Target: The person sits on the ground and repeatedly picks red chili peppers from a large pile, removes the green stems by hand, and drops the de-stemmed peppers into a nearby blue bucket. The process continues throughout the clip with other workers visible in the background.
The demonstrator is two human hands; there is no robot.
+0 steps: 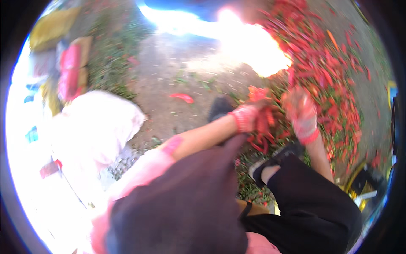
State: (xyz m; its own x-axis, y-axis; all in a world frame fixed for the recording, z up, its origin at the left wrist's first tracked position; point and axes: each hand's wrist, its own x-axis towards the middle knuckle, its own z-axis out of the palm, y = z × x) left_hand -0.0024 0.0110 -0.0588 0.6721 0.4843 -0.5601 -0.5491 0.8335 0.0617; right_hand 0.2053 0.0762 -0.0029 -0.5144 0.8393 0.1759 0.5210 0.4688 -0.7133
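My left hand (249, 116), in a red-and-white knitted glove, is closed around a bunch of red chili peppers (264, 125). Some of them stick out above the fingers and others dangle below. To its right, my right hand (301, 109) wears a similar glove and is over the near side of a large heap of red chili peppers (326, 76). Motion blur hides its fingers, so whether it grips a pepper cannot be told. Green stems are mixed into the heap. One loose red chili pepper (182, 97) lies on the bare ground to the left.
At the left is a whitish, overexposed sack (101, 123), with red packages (69, 71) and a yellow bundle (55, 27) beyond it. Glare covers the upper middle. A shoe (276, 160) rests beside the heap. A black-and-yellow object (364, 181) stands lower right.
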